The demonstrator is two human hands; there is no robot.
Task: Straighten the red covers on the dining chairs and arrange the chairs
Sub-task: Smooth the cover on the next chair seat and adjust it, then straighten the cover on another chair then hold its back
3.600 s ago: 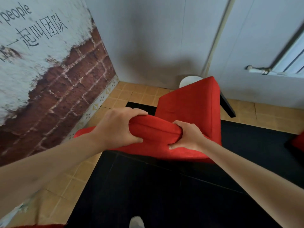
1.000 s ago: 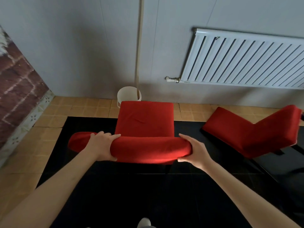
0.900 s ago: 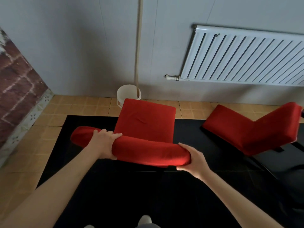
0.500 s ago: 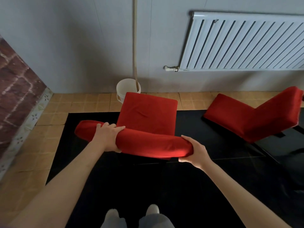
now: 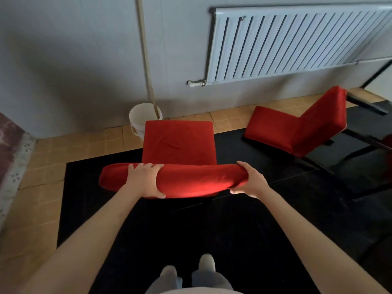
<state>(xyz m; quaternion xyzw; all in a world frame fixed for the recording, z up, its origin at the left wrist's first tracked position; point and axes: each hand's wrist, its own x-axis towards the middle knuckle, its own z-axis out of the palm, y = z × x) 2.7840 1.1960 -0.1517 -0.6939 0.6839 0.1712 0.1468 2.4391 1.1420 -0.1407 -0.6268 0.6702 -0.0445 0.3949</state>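
Left hand wraps over the chair back, right hand cups its right end; back's long axis runs left-right between them, seat just beyond. Second chair lies far right of right hand.

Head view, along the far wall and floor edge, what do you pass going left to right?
Brick wall → pole standing in the white bucket → radiator valve → radiator → second red chair.
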